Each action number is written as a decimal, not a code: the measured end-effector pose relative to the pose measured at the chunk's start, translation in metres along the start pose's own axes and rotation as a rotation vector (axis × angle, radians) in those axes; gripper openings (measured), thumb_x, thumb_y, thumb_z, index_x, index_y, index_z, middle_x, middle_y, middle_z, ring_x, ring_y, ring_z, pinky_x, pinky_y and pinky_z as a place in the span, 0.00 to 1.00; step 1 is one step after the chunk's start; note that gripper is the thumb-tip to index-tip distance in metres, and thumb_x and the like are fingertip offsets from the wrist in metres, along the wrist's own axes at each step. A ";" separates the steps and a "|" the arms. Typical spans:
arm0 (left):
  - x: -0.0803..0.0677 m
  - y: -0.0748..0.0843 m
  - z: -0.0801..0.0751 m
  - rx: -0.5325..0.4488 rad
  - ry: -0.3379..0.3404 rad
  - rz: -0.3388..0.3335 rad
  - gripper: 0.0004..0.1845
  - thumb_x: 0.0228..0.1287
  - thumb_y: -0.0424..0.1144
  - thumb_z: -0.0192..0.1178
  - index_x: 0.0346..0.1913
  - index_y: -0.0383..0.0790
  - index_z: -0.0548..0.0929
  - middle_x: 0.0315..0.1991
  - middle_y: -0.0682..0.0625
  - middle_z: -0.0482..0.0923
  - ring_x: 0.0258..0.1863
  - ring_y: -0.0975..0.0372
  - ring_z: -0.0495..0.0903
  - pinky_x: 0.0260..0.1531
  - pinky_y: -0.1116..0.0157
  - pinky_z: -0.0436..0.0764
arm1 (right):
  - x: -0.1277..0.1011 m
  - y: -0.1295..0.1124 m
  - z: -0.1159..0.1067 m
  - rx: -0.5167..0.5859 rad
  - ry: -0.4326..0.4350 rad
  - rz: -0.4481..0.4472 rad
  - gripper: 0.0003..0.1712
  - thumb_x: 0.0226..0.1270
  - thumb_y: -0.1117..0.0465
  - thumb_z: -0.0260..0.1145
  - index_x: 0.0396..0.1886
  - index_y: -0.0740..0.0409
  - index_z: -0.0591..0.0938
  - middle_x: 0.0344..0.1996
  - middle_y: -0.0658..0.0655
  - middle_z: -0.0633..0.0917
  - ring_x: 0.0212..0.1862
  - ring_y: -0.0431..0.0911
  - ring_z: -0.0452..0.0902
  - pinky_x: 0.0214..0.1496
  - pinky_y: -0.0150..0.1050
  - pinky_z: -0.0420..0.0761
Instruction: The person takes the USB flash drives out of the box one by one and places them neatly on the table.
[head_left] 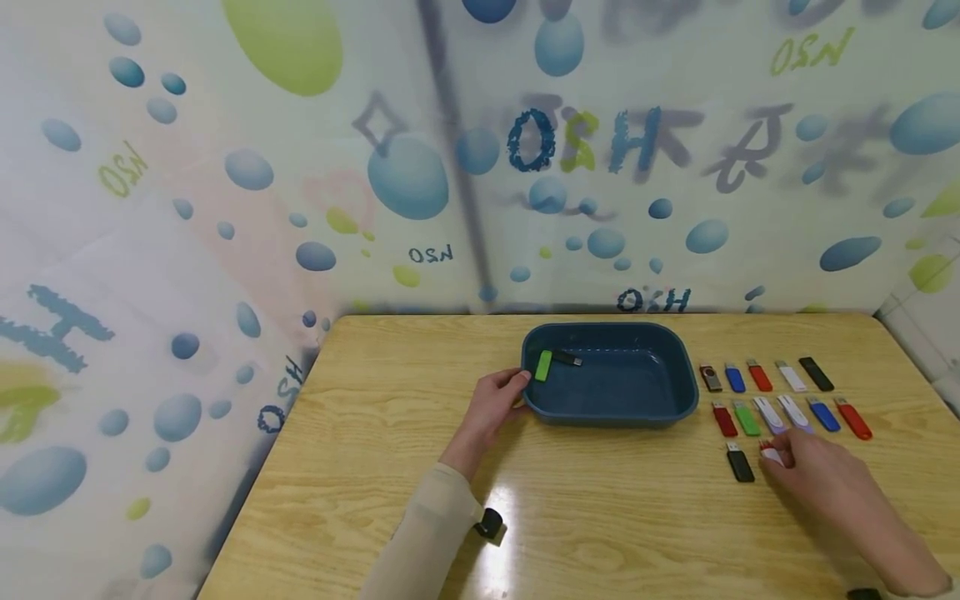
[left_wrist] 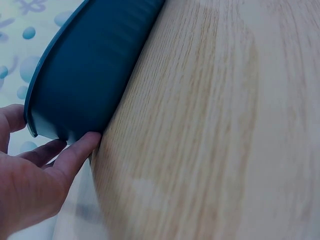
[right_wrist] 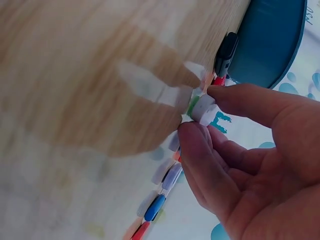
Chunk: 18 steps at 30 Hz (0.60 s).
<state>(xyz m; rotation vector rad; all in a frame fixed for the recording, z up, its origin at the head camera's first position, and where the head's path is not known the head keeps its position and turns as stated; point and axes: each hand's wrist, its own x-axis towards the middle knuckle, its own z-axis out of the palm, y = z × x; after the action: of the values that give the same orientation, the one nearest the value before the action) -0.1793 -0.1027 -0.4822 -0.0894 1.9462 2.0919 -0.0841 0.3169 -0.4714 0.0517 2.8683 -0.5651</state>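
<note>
At the left end of a dark blue plastic basin [head_left: 615, 417], my left hand [head_left: 491, 408] holds the wall, thumb at the rim and fingers against the outside. The left wrist view shows those fingertips low on the basin's wall [left_wrist: 85, 75]. Inside the basin lie a green USB stick [head_left: 543, 366] and a black one [head_left: 566, 358]. To the right, my right hand [head_left: 817, 467] pinches a white USB stick [right_wrist: 202, 109] with some red on it between thumb and fingers, close over the table. Just left of that hand is a black USB stick [head_left: 739, 463].
Several USB sticks lie in rows right of the basin, among them a red stick [head_left: 853, 418], a blue stick [head_left: 823, 414] and a black stick [head_left: 816, 374]. A printed sheet [head_left: 420, 167] hangs behind the wooden table [head_left: 390, 392]. A small black object [head_left: 489, 523] sits by my left sleeve.
</note>
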 end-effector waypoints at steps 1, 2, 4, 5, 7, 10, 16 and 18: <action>0.000 0.000 0.000 -0.003 0.001 -0.005 0.28 0.79 0.43 0.57 0.70 0.24 0.73 0.66 0.32 0.75 0.64 0.46 0.78 0.57 0.52 0.84 | 0.000 0.000 0.000 -0.001 -0.004 0.004 0.15 0.72 0.59 0.66 0.33 0.63 0.72 0.23 0.53 0.69 0.27 0.48 0.65 0.28 0.39 0.60; 0.000 0.000 0.000 -0.002 0.000 -0.006 0.28 0.79 0.43 0.57 0.70 0.24 0.72 0.66 0.32 0.75 0.64 0.46 0.78 0.57 0.52 0.84 | 0.000 0.001 0.000 -0.003 -0.005 0.007 0.15 0.72 0.59 0.66 0.33 0.63 0.72 0.23 0.53 0.69 0.27 0.48 0.65 0.27 0.39 0.60; 0.000 0.000 0.000 -0.003 -0.001 -0.004 0.28 0.80 0.42 0.56 0.70 0.23 0.72 0.66 0.32 0.75 0.64 0.45 0.78 0.57 0.52 0.84 | 0.000 0.001 0.001 -0.005 -0.008 0.007 0.15 0.72 0.59 0.67 0.34 0.65 0.73 0.23 0.53 0.70 0.27 0.48 0.66 0.27 0.39 0.61; 0.000 0.000 0.000 -0.005 -0.003 -0.003 0.27 0.80 0.42 0.56 0.70 0.23 0.72 0.66 0.32 0.75 0.65 0.45 0.78 0.57 0.51 0.83 | 0.001 0.001 0.001 -0.007 -0.007 0.007 0.15 0.72 0.59 0.67 0.35 0.66 0.73 0.24 0.53 0.70 0.27 0.48 0.66 0.27 0.39 0.61; -0.001 0.000 0.000 -0.012 -0.003 -0.005 0.27 0.80 0.41 0.55 0.70 0.23 0.72 0.66 0.31 0.74 0.65 0.45 0.77 0.58 0.51 0.83 | 0.001 0.000 0.001 -0.011 -0.006 0.003 0.15 0.71 0.59 0.67 0.36 0.67 0.74 0.24 0.53 0.71 0.27 0.48 0.66 0.27 0.39 0.61; -0.001 0.001 0.000 -0.017 -0.002 -0.007 0.27 0.80 0.41 0.55 0.71 0.24 0.72 0.67 0.31 0.74 0.66 0.44 0.76 0.59 0.51 0.82 | 0.001 0.000 0.001 -0.018 -0.006 0.003 0.14 0.71 0.59 0.67 0.35 0.65 0.74 0.23 0.53 0.70 0.26 0.48 0.66 0.27 0.39 0.60; 0.000 0.000 0.001 -0.014 0.005 -0.006 0.28 0.80 0.42 0.57 0.71 0.24 0.72 0.67 0.31 0.74 0.66 0.44 0.76 0.58 0.51 0.83 | 0.003 0.000 0.003 -0.030 -0.016 0.009 0.15 0.71 0.58 0.67 0.31 0.61 0.73 0.23 0.52 0.70 0.26 0.47 0.65 0.27 0.39 0.60; 0.000 -0.001 0.001 -0.013 0.007 -0.007 0.28 0.79 0.43 0.57 0.71 0.24 0.72 0.67 0.31 0.74 0.66 0.44 0.76 0.58 0.52 0.83 | 0.004 0.000 0.004 -0.035 -0.014 0.007 0.15 0.71 0.58 0.67 0.30 0.61 0.73 0.23 0.52 0.70 0.26 0.47 0.65 0.27 0.39 0.60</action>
<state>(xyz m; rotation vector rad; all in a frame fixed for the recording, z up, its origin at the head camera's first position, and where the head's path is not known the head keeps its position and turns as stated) -0.1791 -0.1021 -0.4829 -0.1061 1.9338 2.1023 -0.0869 0.3153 -0.4757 0.0515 2.8619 -0.5121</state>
